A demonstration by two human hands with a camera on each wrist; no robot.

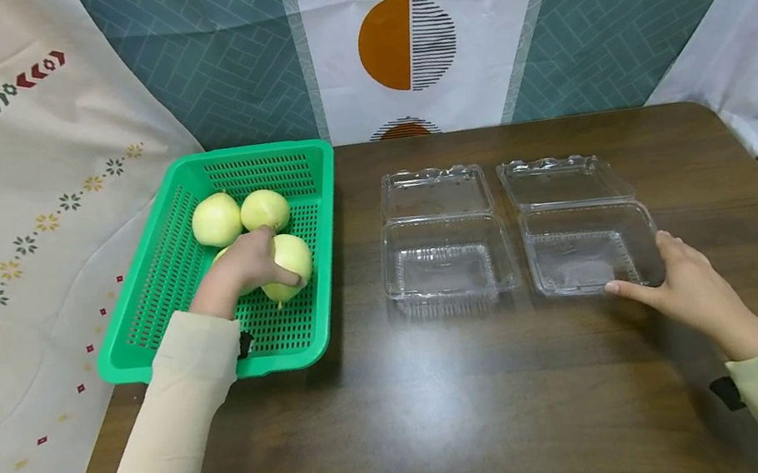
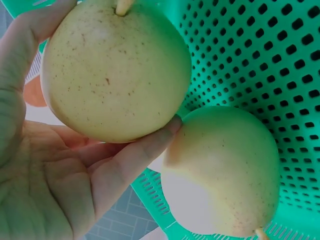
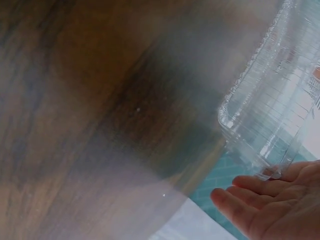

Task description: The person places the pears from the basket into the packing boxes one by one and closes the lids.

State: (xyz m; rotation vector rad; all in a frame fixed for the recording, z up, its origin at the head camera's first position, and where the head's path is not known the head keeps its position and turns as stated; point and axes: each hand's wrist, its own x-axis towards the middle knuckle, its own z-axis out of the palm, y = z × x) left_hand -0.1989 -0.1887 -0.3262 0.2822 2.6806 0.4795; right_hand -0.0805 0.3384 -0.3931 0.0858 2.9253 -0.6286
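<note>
My left hand (image 1: 246,267) reaches into the green basket (image 1: 335,278), thumb and fingers curled around a round pale-yellow pear (image 1: 295,256). In the left wrist view this speckled pear (image 2: 117,70) has its stem at the top, and another pear (image 2: 225,170) lies close beside the fingertips. Two more pears, one at the left (image 1: 216,220) and one at the right (image 1: 265,210), sit behind the hand, which partly hides a further one. My right hand (image 1: 696,290) rests at the near right corner of the right clear plastic clamshell box (image 1: 580,256), its fingers fairly straight.
A second clear clamshell box (image 1: 439,264) stands to the left of the first, both with lids folded back. Everything is on a brown wooden table (image 1: 412,425). Patterned cloth (image 1: 225,52) hangs behind the table and at its sides.
</note>
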